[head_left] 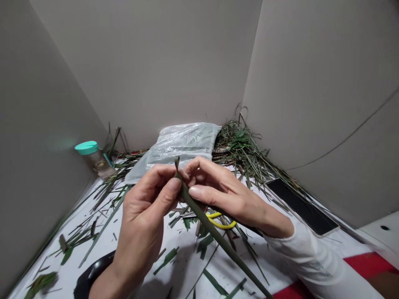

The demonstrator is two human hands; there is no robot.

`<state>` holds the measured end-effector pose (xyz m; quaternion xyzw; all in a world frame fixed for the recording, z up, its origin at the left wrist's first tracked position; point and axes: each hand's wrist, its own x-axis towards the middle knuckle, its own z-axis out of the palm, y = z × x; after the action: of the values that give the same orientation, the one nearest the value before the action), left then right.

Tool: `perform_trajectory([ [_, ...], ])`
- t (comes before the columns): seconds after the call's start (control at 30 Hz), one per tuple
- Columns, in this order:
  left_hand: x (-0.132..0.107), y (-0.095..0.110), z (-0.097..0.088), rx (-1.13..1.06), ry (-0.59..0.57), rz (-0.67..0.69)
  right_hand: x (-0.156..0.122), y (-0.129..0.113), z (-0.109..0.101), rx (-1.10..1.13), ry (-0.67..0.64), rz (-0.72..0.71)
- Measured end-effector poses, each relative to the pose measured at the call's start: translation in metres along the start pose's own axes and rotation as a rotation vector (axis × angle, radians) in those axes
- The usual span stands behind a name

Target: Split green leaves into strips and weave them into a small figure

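Both hands meet in the middle of the view, pinching the top end of a long dark green leaf strip (215, 234). My left hand (146, 211) has thumb and fingers closed on the strip's upper end. My right hand (224, 193) pinches the same end from the right, in a white sleeve. The strip runs down and to the right toward the bottom edge. Its small folded tip pokes up between the fingertips.
Cut leaf scraps (93, 224) litter the white table. A clear plastic bag (181, 145) lies behind the hands, a heap of green strips (243, 149) at back right. A teal-lidded jar (93, 158) stands left, a dark phone (301, 205) right, yellow-handled scissors (221, 224) under my hands.
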<state>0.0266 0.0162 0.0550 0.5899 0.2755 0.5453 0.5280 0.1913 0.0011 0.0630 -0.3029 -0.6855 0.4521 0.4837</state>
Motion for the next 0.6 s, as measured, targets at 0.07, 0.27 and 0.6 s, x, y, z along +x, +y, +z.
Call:
perform_trajectory([
  [0.07, 0.0019, 0.0013, 0.0, -0.036, -0.016, -0.018, -0.0004, -0.0005, -0.0018, 0.023, -0.014, 0.027],
  [0.27, 0.0063, 0.0034, -0.0031, -0.076, -0.035, -0.067, -0.0004, -0.0034, -0.0074, -0.185, -0.036, -0.011],
  [0.6, 0.0043, -0.0038, -0.0057, 0.206, 0.01, 0.128, -0.0006, 0.0007, -0.0001, -0.257, 0.015, -0.014],
])
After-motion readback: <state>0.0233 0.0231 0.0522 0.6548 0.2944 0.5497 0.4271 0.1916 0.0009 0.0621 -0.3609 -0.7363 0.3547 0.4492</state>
